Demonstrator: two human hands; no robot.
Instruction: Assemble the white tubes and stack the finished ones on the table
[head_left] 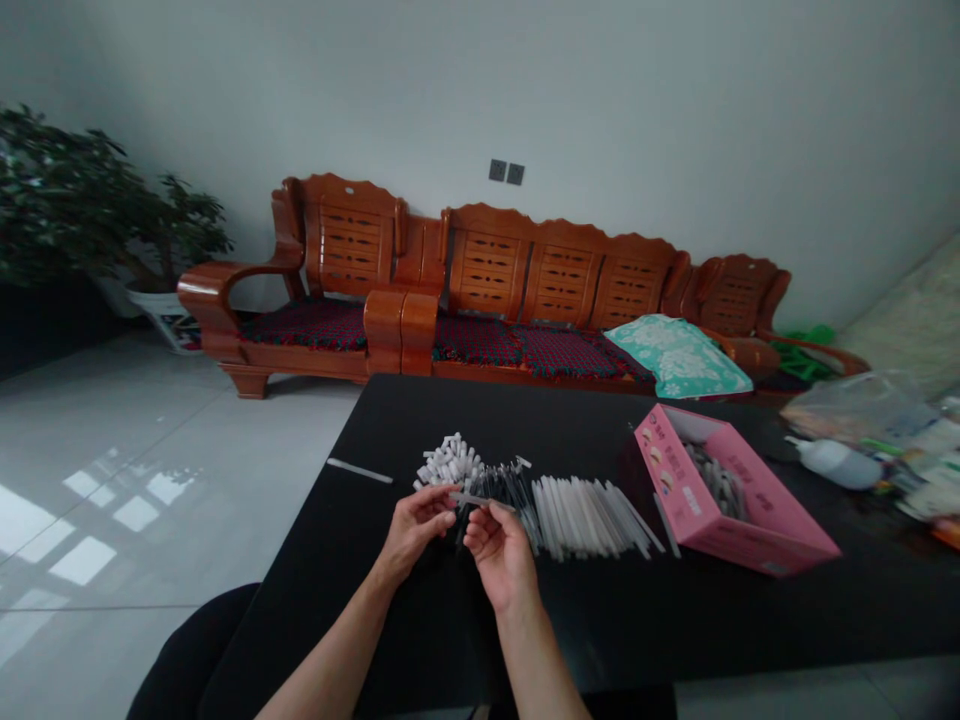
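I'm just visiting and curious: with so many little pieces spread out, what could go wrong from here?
1. The thin tube pinched between the left hand and right hand might slip or bend.
2. The lone stick lies near the table edge and could roll off.
3. The loose white tubes beside the pink box may scatter if nudged.

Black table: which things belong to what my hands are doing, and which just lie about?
In hand: thin stick, held by left hand and right hand; white caps; dark tubes; white tubes; pink box.
Lying about: white bottle; plastic bags.
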